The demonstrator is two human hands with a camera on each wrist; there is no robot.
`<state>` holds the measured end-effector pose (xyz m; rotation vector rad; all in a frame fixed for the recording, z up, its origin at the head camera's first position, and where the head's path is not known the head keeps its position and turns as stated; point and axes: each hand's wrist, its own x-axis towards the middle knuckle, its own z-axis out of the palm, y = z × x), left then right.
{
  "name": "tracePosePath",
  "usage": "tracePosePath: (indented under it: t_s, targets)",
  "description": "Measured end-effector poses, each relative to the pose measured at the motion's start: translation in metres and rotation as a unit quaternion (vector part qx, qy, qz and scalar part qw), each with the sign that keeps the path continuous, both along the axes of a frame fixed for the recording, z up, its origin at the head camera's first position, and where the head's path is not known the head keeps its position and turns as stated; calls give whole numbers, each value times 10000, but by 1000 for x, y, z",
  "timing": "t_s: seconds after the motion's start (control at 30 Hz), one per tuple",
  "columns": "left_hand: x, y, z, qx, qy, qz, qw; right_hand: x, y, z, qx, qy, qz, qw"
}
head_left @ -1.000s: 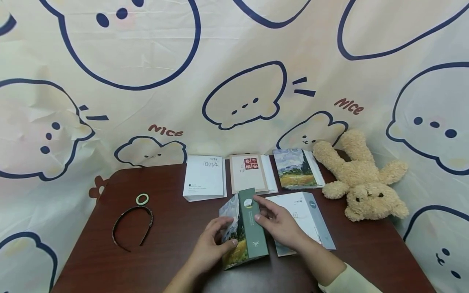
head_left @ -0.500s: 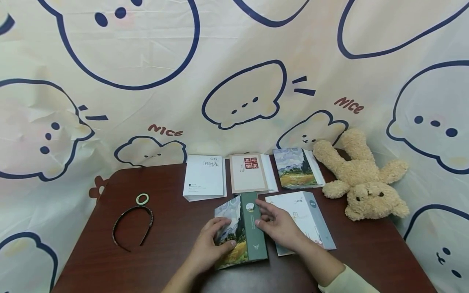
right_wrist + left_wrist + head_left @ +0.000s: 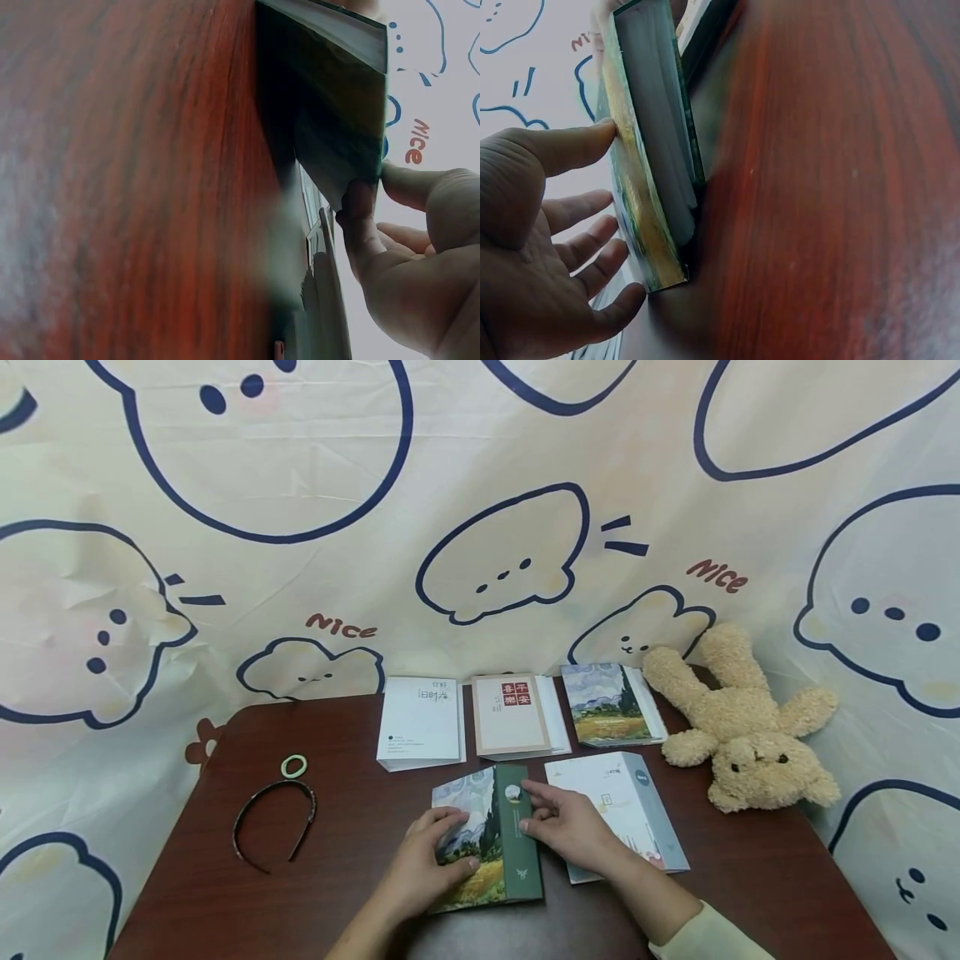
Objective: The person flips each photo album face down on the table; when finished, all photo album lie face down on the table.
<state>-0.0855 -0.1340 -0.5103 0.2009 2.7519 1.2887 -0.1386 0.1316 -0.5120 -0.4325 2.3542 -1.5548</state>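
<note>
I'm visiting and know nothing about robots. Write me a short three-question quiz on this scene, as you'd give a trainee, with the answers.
1. Which thing lies nearest the dark headband? A: white book. B: green ring. C: beige book.
2. True or false: the plush bear's head is nearer the camera than its feet.
3. What colour is the spine of the book that the right grip pinches?

Key: 1, B; 2, true; 3, green.

"Nice" on the backdrop (image 3: 510, 547), "平安喜樂" on the beige book (image 3: 510, 731), "旧时光" on the leftmost book (image 3: 418, 718)
</note>
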Motion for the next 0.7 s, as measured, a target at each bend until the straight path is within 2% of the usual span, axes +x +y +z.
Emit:
tracePosePath:
  t_s: [0.4, 0.7]
  targets:
    - [0, -10, -1, -85, -79, -133, 9998, -3, -10, 0, 787, 292, 53, 9965]
    - [1, -15, 0, -420, 51, -225, 9989, -1, -17, 0, 1330, 496, 70, 9899]
